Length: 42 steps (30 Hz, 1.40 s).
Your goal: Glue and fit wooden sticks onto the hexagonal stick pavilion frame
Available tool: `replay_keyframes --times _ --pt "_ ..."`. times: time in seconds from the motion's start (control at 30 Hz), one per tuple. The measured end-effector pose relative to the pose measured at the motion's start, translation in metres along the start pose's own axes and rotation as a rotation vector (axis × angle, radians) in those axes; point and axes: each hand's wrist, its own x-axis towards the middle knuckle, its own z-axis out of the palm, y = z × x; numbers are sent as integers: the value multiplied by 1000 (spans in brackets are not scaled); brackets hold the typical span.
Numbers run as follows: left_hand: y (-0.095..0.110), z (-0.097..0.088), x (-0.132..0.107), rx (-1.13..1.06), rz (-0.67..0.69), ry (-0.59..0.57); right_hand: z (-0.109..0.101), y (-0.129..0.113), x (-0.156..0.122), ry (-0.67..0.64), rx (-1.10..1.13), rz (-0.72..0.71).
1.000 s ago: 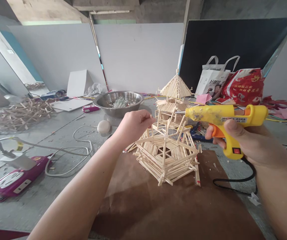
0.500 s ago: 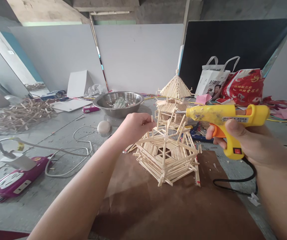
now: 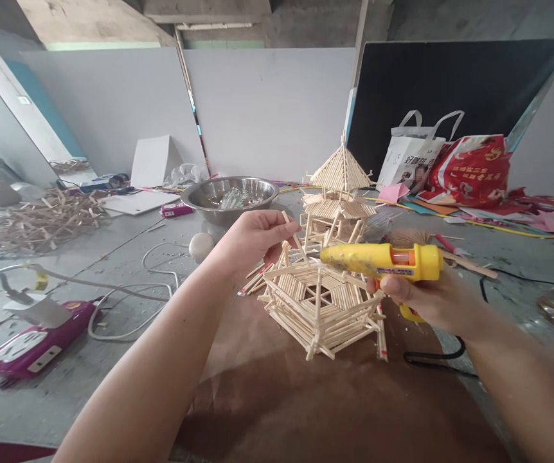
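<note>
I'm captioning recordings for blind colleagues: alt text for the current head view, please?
A person's right grip holds a yellow glue gun, its nozzle close to a stick pinched in the left grip, at a six-sided stick frame on a brown sheet. Behind stand a roofed stick model and a metal bowl.

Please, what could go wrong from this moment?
The glue gun has its nozzle near the left hand; if hot, it might burn it. The thin stick pinched there could slip. The right hand holds the glue gun close to the stick frame, so a bump might shift it.
</note>
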Motion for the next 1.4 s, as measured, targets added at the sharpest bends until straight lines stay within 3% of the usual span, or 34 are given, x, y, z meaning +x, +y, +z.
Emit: replay_keyframes --times 0.8,1.4 --pt "-2 0 1 -94 18 -15 -1 1 -1 31 -214 -35" --pt "-1 0 0 -105 20 -7 0 2 -1 33 -184 -64"
